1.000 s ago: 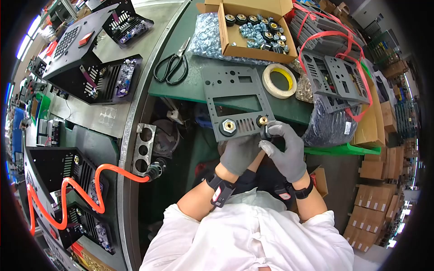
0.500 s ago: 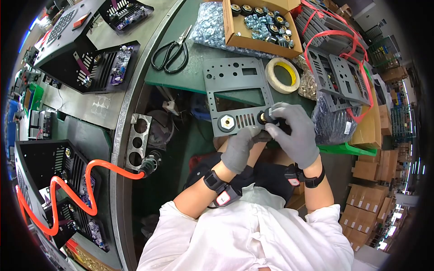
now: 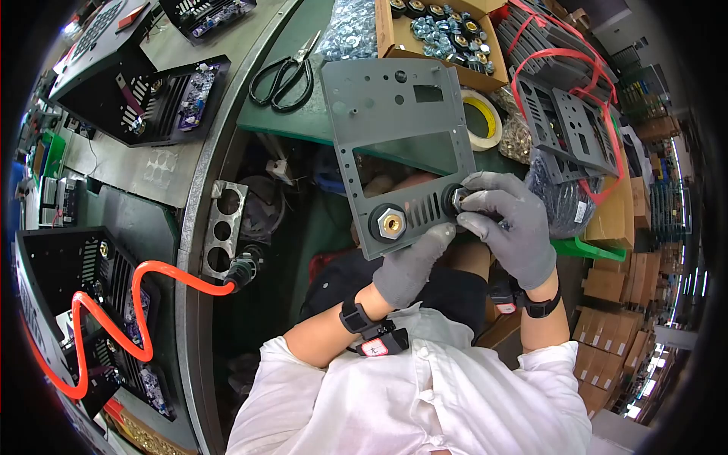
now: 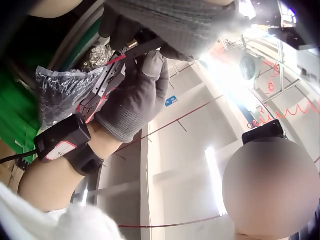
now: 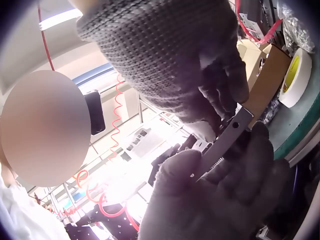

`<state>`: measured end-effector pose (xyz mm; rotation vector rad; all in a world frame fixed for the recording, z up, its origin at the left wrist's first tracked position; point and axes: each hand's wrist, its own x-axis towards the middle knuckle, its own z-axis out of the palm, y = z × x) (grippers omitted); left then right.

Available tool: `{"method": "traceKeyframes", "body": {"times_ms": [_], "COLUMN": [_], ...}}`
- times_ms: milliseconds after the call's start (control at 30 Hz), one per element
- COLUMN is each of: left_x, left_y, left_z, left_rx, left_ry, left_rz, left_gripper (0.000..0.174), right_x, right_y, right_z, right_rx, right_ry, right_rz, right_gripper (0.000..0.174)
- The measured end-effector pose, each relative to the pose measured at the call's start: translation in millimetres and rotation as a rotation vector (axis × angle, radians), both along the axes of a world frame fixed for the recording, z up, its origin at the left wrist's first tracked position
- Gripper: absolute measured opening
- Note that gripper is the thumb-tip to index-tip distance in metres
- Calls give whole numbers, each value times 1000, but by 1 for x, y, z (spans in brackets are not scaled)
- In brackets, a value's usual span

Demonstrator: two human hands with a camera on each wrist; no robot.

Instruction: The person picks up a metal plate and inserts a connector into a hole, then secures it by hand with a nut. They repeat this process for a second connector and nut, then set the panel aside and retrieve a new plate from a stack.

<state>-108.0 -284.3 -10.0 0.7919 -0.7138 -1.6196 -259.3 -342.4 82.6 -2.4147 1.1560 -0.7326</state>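
A grey metal panel (image 3: 387, 121) with slots, round holes and a large rectangular window is held tilted before the body. My gloved left hand (image 3: 413, 269) grips its lower edge, the thumb on the front face and the fingers hidden behind. At the panel's lower left sits a black round fitting with a hex nut and brass centre (image 3: 390, 222). A second black fitting with a hex nut (image 3: 455, 198) sits at the lower right corner, and my gloved right hand (image 3: 516, 227) pinches that nut. From the right wrist, the panel (image 5: 227, 140) shows edge-on between both hands.
On the green bench lie scissors (image 3: 284, 80), a tape roll (image 3: 494, 125) and a bag of screws (image 3: 347, 30). A cardboard box (image 3: 394, 34) holds fittings and nuts. Strapped panels (image 3: 584, 144) stand at right. Black housings (image 3: 98, 91) and an orange coiled hose (image 3: 182, 273) are at left.
The panel has been raised and tilted closer to the head camera. My right hand has brought a black nut piece onto the lower right brass fitting; the left thumb has come onto the panel's front.
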Motion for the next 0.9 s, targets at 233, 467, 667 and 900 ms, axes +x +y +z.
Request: {"method": "traceKeyframes", "body": {"times_ms": [233,467,667,900], "left_x": [3,-10,-13,-12], "left_y": [4,11,19,12], "left_z": [8,20,27,28], "left_rx": [-23,-81,-66,-48], "left_ry": [18,-33,-42,-93], "left_rz": [-39,9,26,81], "left_gripper": [26,22,23,31], "right_x": [-2,1,4,-3], "right_y": [7,21,23,28], "right_z": [18,18,16,13], "right_rx": [-126,-216,-325,-340], "right_ry": [163,249,315,90], "right_rz": [36,-94,-290,-195], "right_gripper": [30,30,22,18]}}
